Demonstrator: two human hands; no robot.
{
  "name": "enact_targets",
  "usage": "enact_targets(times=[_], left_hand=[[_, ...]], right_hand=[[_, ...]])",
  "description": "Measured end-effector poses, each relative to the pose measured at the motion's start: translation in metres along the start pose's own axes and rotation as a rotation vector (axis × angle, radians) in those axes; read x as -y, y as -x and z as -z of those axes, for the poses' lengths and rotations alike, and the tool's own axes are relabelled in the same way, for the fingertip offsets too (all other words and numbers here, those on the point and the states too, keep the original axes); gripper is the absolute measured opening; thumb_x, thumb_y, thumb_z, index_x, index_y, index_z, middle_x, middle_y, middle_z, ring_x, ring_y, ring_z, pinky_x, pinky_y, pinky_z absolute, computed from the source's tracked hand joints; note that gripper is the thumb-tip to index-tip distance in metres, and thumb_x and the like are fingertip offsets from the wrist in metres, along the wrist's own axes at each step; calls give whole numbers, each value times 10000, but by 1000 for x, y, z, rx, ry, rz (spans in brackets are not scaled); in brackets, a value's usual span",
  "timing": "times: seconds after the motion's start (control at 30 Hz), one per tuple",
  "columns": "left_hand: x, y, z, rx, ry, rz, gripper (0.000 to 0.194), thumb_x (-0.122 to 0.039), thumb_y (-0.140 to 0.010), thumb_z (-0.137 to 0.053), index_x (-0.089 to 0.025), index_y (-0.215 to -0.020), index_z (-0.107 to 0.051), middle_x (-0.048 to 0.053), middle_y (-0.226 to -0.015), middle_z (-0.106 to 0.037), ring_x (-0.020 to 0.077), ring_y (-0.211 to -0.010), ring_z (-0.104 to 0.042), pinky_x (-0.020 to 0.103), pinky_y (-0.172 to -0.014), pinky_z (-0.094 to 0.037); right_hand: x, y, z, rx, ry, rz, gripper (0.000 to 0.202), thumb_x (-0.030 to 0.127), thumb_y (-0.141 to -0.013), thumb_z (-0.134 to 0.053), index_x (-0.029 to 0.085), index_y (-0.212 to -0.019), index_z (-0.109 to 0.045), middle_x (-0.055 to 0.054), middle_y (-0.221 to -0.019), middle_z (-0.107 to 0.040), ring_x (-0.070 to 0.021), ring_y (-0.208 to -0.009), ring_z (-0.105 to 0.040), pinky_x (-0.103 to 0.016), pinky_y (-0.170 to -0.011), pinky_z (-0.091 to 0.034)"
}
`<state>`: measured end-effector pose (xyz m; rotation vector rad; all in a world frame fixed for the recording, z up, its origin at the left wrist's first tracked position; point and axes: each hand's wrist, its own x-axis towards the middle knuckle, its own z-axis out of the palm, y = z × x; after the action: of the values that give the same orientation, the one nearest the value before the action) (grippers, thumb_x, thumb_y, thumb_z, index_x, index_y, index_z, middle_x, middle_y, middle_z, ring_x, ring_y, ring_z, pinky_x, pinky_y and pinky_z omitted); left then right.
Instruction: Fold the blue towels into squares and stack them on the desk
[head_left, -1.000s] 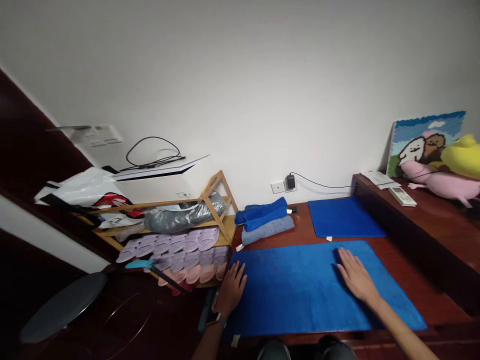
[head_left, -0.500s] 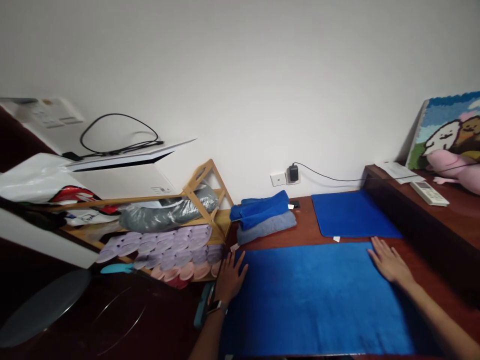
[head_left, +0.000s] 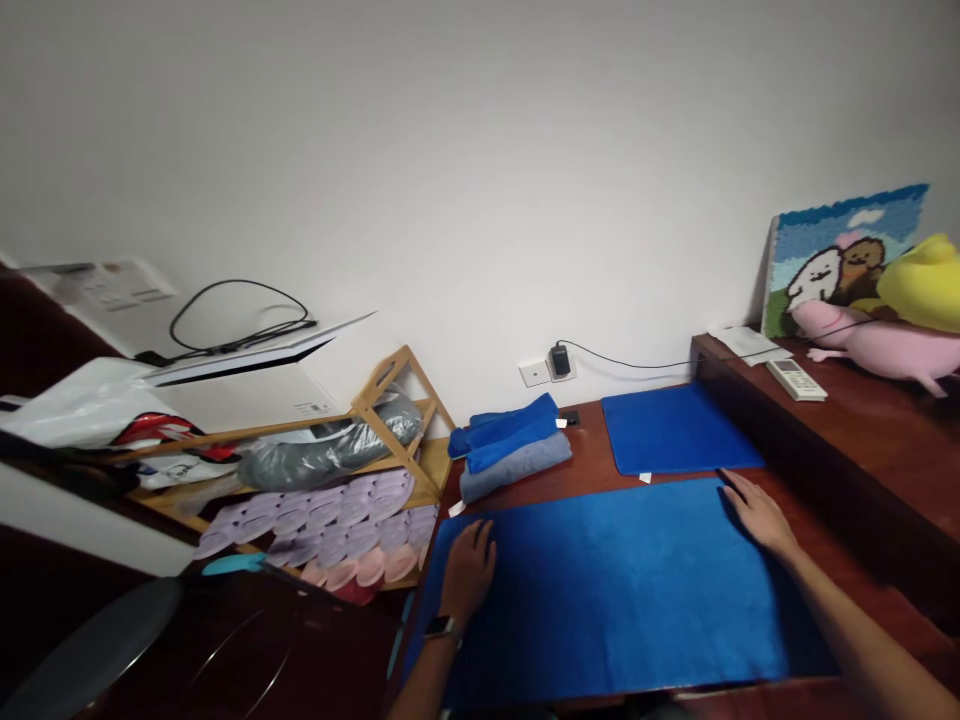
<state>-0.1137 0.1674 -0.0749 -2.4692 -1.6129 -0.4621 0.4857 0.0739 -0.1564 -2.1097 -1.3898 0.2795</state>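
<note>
A large blue towel (head_left: pixel 615 590) lies spread flat on the reddish-brown table (head_left: pixel 592 440). My left hand (head_left: pixel 469 572), with a watch (head_left: pixel 439 627) on the wrist, rests on the towel near its left edge, fingers stretched out. On the far right corner lies my right hand (head_left: pixel 756 510), fingers extended and touching the cloth. Behind the towel at the left sit folded cloths, a blue one (head_left: pixel 517 430) and a grey one (head_left: pixel 517 467). A folded blue cloth (head_left: pixel 675 430) with a white tag lies flat at the back right.
A wooden rack (head_left: pixel 394 420) at the left holds lilac slippers (head_left: pixel 352 510) and bagged items. On the raised ledge at the right are a remote control (head_left: pixel 796 380), a pink plush toy (head_left: pixel 877 345) and a picture (head_left: pixel 832 260). A black adapter (head_left: pixel 560 360) is plugged into the wall.
My view has swung to the right, bringing a yellow plush into sight. My left hand has shifted inward from the towel's left edge; my right hand stays at the far right corner.
</note>
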Motion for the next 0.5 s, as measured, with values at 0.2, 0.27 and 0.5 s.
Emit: enact_targets(times=[0.2, 0.27, 0.5], left_hand=[[-250, 25, -7, 128, 357, -414, 203, -274, -947, -592, -278, -1116, -705, 47, -1026, -730, 238, -995, -654, 383, -910, -516], [-333, 33, -21, 166, 397, -526, 260, -433, -931, -638, -270, -1125, -697, 64, -1023, -722, 269, -988, -643, 413, -875, -519], [-458, 53, -57, 297, 513, -595, 377, -191, -851, -627, -253, -1211, -721, 181, -1203, -703, 343, -1085, -636, 519, -883, -519]], right_hand=[[-12, -8, 0, 7, -147, -6, 593, 543, -919, -375, 228, -1274, -730, -66, -1463, -644, -275, -1445, -502, -472, -1255, -324], [-14, -9, -2, 13, -166, -12, 617, 564, -914, -368, 220, -1275, -730, -74, -1454, -652, -274, -1458, -486, -464, -1264, -305], [-9, -8, -6, -97, -82, -62, 645, 623, -933, -326, 239, -1293, -699, -92, -1449, -646, -295, -1356, -573, -477, -1166, -421]])
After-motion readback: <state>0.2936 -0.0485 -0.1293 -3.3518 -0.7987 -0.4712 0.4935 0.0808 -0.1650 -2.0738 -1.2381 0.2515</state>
